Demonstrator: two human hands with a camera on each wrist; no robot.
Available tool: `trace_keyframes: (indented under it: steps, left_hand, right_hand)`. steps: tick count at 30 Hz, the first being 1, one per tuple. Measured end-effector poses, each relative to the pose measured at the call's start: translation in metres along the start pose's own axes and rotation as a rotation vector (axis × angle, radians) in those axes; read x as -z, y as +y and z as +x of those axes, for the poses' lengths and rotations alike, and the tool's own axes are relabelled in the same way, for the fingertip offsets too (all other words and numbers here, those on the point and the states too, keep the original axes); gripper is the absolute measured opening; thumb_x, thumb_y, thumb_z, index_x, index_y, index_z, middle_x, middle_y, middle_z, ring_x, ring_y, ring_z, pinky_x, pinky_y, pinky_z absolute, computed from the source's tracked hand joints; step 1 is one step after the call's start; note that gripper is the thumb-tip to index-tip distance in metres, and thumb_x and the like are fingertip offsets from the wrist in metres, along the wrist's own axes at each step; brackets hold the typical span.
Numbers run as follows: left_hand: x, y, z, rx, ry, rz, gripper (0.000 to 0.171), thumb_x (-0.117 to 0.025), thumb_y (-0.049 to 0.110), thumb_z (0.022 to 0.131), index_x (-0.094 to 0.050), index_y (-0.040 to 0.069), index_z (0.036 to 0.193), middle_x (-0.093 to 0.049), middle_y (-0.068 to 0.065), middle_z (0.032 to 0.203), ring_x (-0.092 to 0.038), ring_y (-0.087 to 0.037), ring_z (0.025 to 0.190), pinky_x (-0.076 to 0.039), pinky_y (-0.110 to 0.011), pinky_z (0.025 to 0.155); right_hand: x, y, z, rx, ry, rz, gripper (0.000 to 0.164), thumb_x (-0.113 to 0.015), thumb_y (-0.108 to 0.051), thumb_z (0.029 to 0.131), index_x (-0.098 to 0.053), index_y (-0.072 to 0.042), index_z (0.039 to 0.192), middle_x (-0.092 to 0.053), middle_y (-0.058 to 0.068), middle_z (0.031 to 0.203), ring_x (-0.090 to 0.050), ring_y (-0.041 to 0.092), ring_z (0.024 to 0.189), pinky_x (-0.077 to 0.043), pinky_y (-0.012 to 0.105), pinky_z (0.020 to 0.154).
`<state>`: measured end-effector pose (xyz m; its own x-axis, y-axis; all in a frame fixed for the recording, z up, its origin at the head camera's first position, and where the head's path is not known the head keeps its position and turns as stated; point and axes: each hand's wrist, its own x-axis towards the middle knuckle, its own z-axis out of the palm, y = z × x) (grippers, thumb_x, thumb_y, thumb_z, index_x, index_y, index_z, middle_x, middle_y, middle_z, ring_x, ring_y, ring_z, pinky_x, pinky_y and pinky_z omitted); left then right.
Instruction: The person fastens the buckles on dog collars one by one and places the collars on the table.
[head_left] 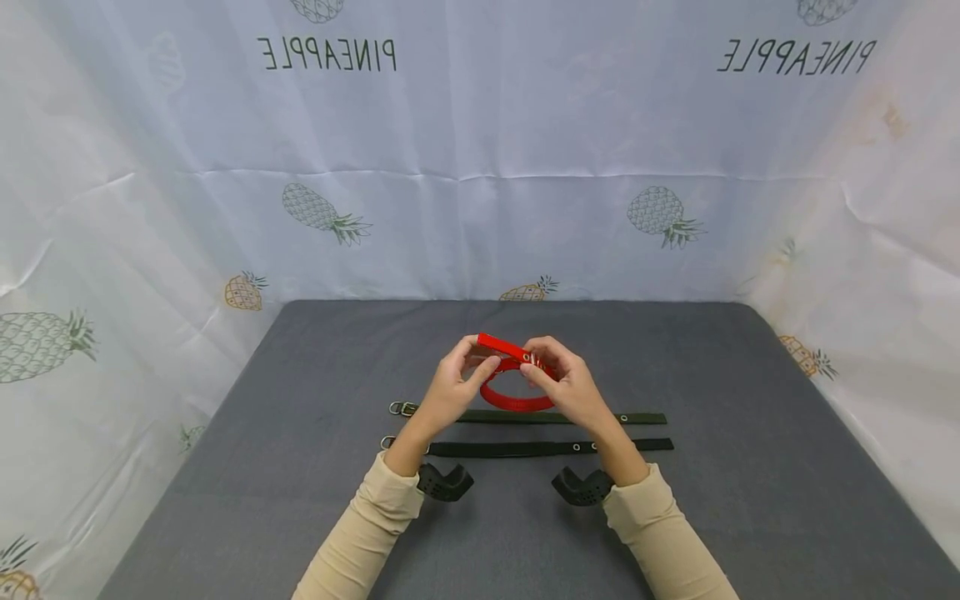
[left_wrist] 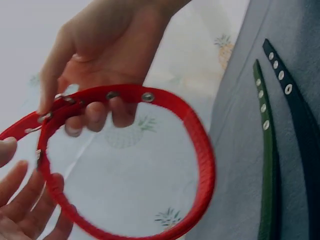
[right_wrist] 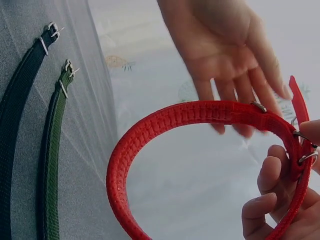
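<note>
A red dog collar (head_left: 517, 404), fastened into a loop, is held up above the table. My right hand (head_left: 572, 387) pinches it at the metal buckle (right_wrist: 307, 157), with curled fingers behind the band. Beside the loop is my left hand (head_left: 450, 387), its fingers mostly straight and its thumb near the collar's free tip (right_wrist: 297, 100). Metal eyelets (left_wrist: 148, 97) run along the red band. Beneath the hands, a green collar (head_left: 643, 418) and a black collar (head_left: 495, 450) lie stretched out side by side, partly hidden by the arms.
Grey cloth covers the table (head_left: 315, 467). A pale curtain (head_left: 480, 125) printed with pineapples hangs behind it and along both sides. Black wrist mounts (head_left: 446, 483) stick out below the hands, over the table's near part.
</note>
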<state>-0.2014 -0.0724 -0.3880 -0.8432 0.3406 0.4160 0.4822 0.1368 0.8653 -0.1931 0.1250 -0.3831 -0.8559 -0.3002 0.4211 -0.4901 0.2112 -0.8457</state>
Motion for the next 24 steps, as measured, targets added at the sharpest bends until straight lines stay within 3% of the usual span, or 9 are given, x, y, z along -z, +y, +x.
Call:
trace_keyframes:
  steps: [4,7,11,24]
  left_hand:
    - [-0.007,-0.002,0.0,0.016,-0.036,0.024,0.023,-0.053,0.01,0.098,-0.057,-0.002,0.118,-0.065,-0.022,0.113,-0.064,-0.034,0.102,-0.053,-0.035,0.091]
    - [-0.009,-0.003,0.0,0.033,-0.051,-0.022,0.023,-0.051,0.01,0.099,-0.057,-0.004,0.116,-0.065,-0.025,0.106,-0.065,-0.021,0.093,-0.053,-0.025,0.084]
    - [-0.012,-0.004,0.0,0.051,-0.064,-0.101,0.02,-0.05,0.008,0.1,-0.056,-0.007,0.112,-0.059,-0.028,0.093,-0.056,-0.004,0.079,-0.051,-0.019,0.075]
    - [-0.019,-0.003,0.0,0.105,-0.072,-0.172,0.021,-0.054,0.011,0.098,-0.054,-0.008,0.107,-0.057,-0.027,0.097,-0.051,-0.002,0.076,-0.046,-0.017,0.072]
  right_hand:
    - [-0.001,0.0,-0.001,0.014,-0.011,0.007,0.019,-0.058,0.0,0.093,-0.056,0.003,0.112,-0.058,0.027,0.085,-0.054,0.002,0.066,-0.05,0.022,0.06]
    - [-0.002,0.0,-0.001,0.007,-0.018,0.008,0.019,-0.057,0.0,0.093,-0.056,0.002,0.112,-0.058,0.026,0.085,-0.053,0.002,0.066,-0.049,0.023,0.059]
    - [-0.002,-0.001,-0.001,-0.004,-0.022,0.008,0.019,-0.057,-0.001,0.093,-0.056,0.002,0.113,-0.058,0.024,0.086,-0.053,0.003,0.067,-0.048,0.023,0.059]
    - [-0.004,-0.004,-0.001,0.043,-0.002,0.045,0.02,-0.057,-0.001,0.094,-0.056,0.003,0.113,-0.061,0.021,0.093,-0.053,0.002,0.066,-0.049,0.023,0.06]
